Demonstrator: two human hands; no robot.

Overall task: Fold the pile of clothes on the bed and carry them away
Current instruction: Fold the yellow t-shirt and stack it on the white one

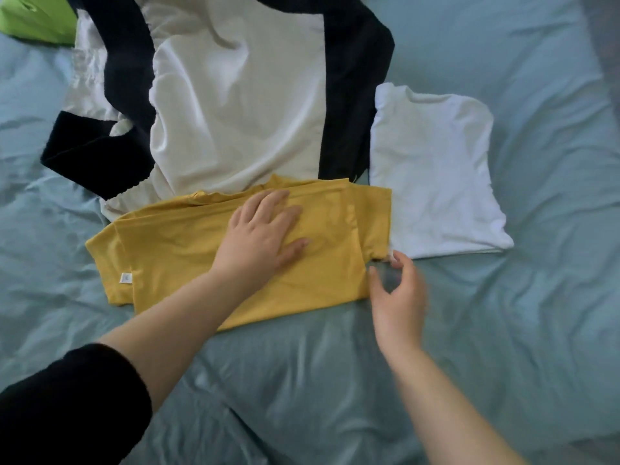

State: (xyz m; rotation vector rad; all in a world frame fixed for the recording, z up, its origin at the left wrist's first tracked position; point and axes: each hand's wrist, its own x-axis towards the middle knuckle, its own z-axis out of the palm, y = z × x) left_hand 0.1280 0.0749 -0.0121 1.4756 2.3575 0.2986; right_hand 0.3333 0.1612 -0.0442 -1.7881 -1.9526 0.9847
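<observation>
A yellow T-shirt point(188, 263) lies partly folded on the bed, sleeves turned in, a small white label showing near its left edge. My left hand point(265, 229) presses flat on its middle with straight fingers. My right hand point(397, 297) hovers at the shirt's right edge near the sleeve corner, fingers loosely curved and blurred, holding nothing that I can see. A folded white garment point(436, 176) lies to the right of the yellow shirt. Behind it spreads an unfolded white and navy top point(241, 105).
The bed is covered by a wrinkled blue-green sheet point(335, 380). A lime green item point(37, 18) sits at the far left corner. A pale crumpled cloth point(87, 78) lies under the navy sleeve at the left.
</observation>
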